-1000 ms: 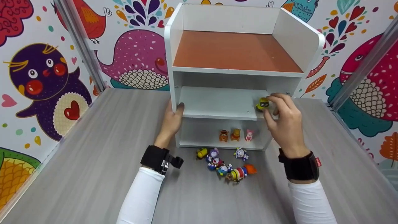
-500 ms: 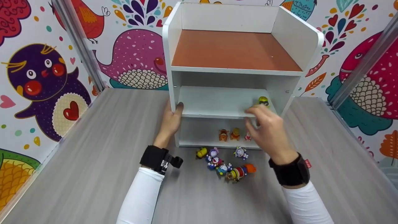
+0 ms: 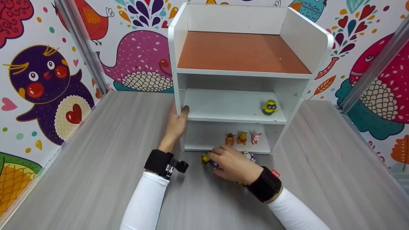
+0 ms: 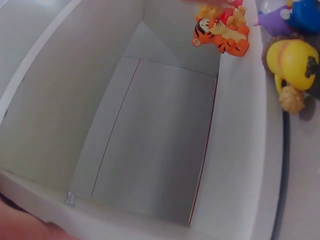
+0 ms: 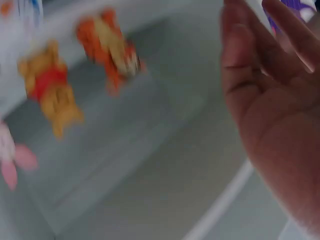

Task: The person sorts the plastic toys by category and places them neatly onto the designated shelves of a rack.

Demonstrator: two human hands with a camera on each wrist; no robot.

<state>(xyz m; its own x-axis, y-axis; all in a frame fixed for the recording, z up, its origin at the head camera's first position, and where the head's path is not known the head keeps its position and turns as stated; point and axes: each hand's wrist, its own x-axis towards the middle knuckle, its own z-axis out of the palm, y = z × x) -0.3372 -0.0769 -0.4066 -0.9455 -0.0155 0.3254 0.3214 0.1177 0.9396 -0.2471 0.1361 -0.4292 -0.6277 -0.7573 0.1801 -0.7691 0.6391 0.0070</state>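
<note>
My left hand (image 3: 177,124) grips the left side panel of a white shelf unit (image 3: 223,119), thumb at the front edge. Over the cluster of small toy figures in front of the unit hovers my right hand (image 3: 235,163), fingers extended and hiding most of them. A yellow figure (image 3: 206,158) shows just left of its fingertips, and a white-and-purple figure (image 3: 249,156) behind it. In the right wrist view, part of a purple figure (image 5: 295,10) appears past the fingers. A yellow-green figure with dark goggles (image 3: 270,107) stands on the middle shelf's right end.
On the bottom shelf stand a tiger figure (image 3: 229,139), a bear figure (image 3: 242,137) and a pink piglet figure (image 3: 256,138). The top level has a brown board (image 3: 243,52) between raised white sides. Grey wood-look surface (image 3: 96,179) surrounds the unit, with patterned walls behind.
My right hand has left the goggled figure on the middle shelf and moved down and left to the figures in front of the unit. My left hand keeps its place.
</note>
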